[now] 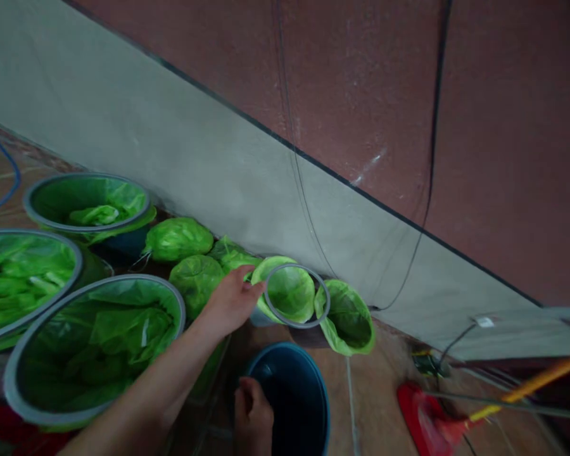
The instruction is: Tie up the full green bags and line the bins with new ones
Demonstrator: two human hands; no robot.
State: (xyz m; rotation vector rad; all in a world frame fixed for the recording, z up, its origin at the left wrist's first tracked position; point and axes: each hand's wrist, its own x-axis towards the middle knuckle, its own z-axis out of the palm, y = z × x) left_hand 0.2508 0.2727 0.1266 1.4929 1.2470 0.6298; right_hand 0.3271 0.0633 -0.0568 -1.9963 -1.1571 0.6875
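My left hand (237, 297) reaches to a small bin lined with a green mesh bag (289, 292) by the wall. Its thumb and fingers are closed at the left edge of a thin grey ring (326, 292), which sits off-centre over the bin's mouth. Just right of it, a second green-lined bin (354, 316) stands open, its bag folded over the rim. Below, my right hand (254, 415) is curled with nothing visible in it, at the left side of a dark blue bucket (327, 405).
Large bins with grey rims (183, 310) and green bags crowd the left. Tied green bundles (179, 239) lie along the wall. A red broom (422, 421) with a yellow handle leans at the lower right. Thin cables (430, 183) hang down the wall.
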